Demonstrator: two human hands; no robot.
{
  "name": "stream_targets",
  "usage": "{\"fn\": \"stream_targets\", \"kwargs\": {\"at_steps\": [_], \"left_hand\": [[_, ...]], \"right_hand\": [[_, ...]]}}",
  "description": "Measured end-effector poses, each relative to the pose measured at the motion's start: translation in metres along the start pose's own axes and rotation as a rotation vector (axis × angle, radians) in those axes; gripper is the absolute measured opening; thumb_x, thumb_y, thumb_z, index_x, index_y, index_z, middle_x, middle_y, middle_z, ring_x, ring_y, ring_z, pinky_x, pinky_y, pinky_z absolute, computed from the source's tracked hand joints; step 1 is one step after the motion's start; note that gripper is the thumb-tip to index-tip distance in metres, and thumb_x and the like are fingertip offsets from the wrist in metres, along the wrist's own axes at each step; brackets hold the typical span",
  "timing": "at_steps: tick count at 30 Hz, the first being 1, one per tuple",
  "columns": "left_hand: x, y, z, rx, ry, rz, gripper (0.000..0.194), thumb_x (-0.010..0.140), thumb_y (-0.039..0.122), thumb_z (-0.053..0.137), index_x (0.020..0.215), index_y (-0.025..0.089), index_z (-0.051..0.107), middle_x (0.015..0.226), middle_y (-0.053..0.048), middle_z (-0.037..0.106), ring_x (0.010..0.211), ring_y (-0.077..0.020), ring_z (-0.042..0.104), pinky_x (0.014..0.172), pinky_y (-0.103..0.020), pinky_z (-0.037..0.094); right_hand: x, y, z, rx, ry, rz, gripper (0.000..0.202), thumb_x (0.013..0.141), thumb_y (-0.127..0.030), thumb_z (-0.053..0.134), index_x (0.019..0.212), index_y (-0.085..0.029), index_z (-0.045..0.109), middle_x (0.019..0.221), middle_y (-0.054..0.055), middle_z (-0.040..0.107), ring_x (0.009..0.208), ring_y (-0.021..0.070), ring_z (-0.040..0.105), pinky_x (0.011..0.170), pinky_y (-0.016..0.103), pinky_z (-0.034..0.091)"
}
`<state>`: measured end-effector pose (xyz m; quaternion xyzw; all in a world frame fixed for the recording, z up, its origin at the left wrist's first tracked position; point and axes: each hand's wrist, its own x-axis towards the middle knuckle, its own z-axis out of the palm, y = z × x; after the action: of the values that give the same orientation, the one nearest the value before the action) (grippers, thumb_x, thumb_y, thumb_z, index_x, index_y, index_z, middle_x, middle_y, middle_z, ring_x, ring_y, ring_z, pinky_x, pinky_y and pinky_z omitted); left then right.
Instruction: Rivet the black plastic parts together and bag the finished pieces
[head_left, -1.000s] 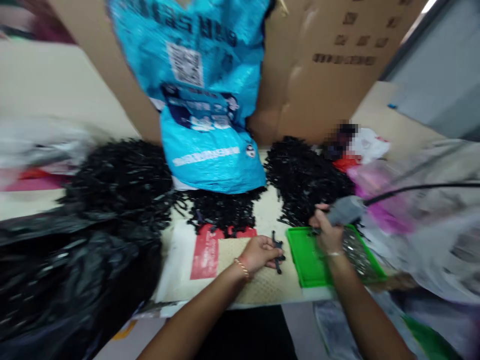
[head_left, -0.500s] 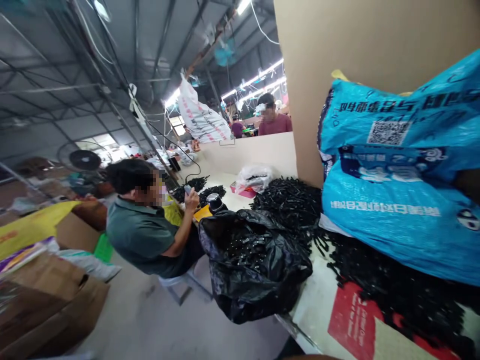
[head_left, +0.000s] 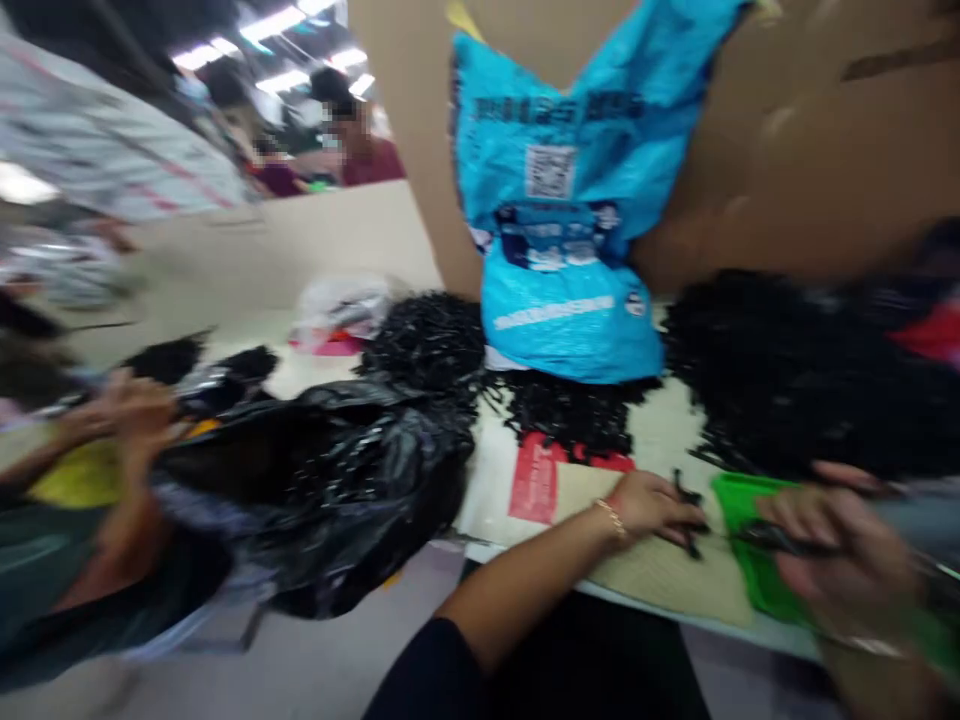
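My left hand (head_left: 654, 508), with a bracelet at its wrist, pinches small black pieces (head_left: 688, 515) above a beige sheet (head_left: 637, 575). To the right, my right hand (head_left: 847, 550) is blurred, its fingers closed around a dark, elongated object (head_left: 784, 538) that I cannot identify. It hovers over a green tray (head_left: 765, 585). Behind my left hand a heap of black strips (head_left: 574, 405) lies under a blue printed bag (head_left: 574, 300). A larger dark heap (head_left: 817, 370) rises behind the tray.
An open black plastic bag (head_left: 375, 500) bulges at the table's left edge. Beside it sits a person in a green shirt (head_left: 82, 590), hands raised. A clear bag (head_left: 345, 305) and another black heap (head_left: 424, 340) are farther back. Cardboard (head_left: 795, 150) stands behind the table.
The view has swung right and down. Both my hands, the beige sheet's larger part, the green tray and the right-hand heap have come into view. The blue bag appears farther left.
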<state>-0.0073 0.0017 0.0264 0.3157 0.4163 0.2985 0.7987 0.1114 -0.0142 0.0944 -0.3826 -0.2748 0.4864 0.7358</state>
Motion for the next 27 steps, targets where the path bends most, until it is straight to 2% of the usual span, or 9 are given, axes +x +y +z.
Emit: {"fn": "stream_targets", "kwargs": {"at_steps": [2,4,8,17,27], "left_hand": [[0.006,-0.003,-0.001,-0.004,0.046,-0.035,0.037,0.057,0.021,0.089,0.065,0.012,0.054,0.064,-0.004,0.066,0.053,-0.013,0.065,0.057,-0.026,0.055],[0.008,-0.002,-0.001,0.017,0.055,-0.048,0.034,0.061,0.017,0.086,0.069,0.012,0.054,0.064,-0.004,0.067,0.055,-0.0136,0.066,0.056,-0.026,0.055],[0.001,0.0,0.002,0.066,0.034,-0.037,0.032,0.065,0.021,0.085,0.075,0.01,0.057,0.066,-0.006,0.069,0.057,-0.0138,0.067,0.055,-0.023,0.054],[-0.001,0.001,0.002,0.089,0.02,-0.021,0.031,0.066,0.026,0.085,0.075,0.01,0.06,0.066,-0.006,0.069,0.058,-0.0133,0.067,0.054,-0.021,0.054],[-0.002,0.002,0.003,0.102,0.016,-0.017,0.031,0.067,0.027,0.084,0.075,0.01,0.059,0.065,-0.005,0.068,0.058,-0.0129,0.067,0.052,-0.02,0.053]], "right_hand": [[-0.011,-0.015,-0.014,-0.038,-0.008,-0.01,0.015,0.074,-0.034,0.074,0.082,-0.026,0.064,0.043,-0.007,0.039,0.039,0.0077,0.036,0.046,0.031,0.037],[-0.013,-0.017,-0.014,-0.042,-0.055,-0.008,0.024,0.067,-0.036,0.077,0.083,-0.026,0.063,0.04,-0.011,0.031,0.037,0.0069,0.028,0.045,0.028,0.032],[-0.008,-0.006,-0.008,-0.033,-0.102,-0.032,0.025,0.072,-0.038,0.074,0.089,-0.025,0.061,0.043,-0.011,0.033,0.039,0.0076,0.03,0.047,0.025,0.032],[-0.007,0.006,-0.015,-0.078,-0.151,-0.073,0.022,0.078,-0.038,0.069,0.093,-0.025,0.059,0.045,-0.011,0.032,0.04,0.0079,0.032,0.048,0.025,0.035],[-0.005,0.012,-0.019,-0.07,-0.138,-0.079,0.023,0.077,-0.036,0.07,0.093,-0.024,0.06,0.045,-0.011,0.034,0.041,0.0083,0.031,0.048,0.025,0.033]]}}
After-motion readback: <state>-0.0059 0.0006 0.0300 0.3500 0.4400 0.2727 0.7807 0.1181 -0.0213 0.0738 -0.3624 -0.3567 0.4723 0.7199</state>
